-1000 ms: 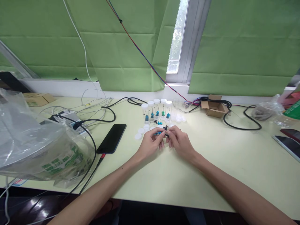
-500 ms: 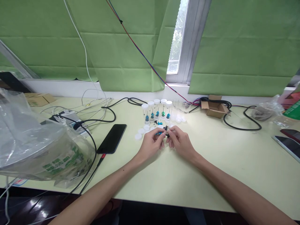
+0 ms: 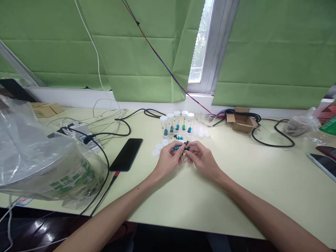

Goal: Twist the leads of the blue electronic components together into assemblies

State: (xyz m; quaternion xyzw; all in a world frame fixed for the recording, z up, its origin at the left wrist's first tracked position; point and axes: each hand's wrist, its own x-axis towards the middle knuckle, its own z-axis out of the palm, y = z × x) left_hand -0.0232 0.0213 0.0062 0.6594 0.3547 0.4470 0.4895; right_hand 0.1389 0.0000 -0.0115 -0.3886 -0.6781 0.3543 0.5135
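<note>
Gripping a small dark part [image 3: 187,148] between fingertips of left hand [image 3: 169,159] and right hand [image 3: 204,160]. Apparently done with five filled, capped tubes [image 3: 177,123] beyond; not yet with loose lids [image 3: 155,152] and blue piece [image 3: 180,138] nearby.

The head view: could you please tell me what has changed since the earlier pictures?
The camera has turned slightly left. The right hand has parted its thumb and forefinger slightly, by the small dark part. The left hand keeps its pinch; the capped tubes and phone stay put.
</note>
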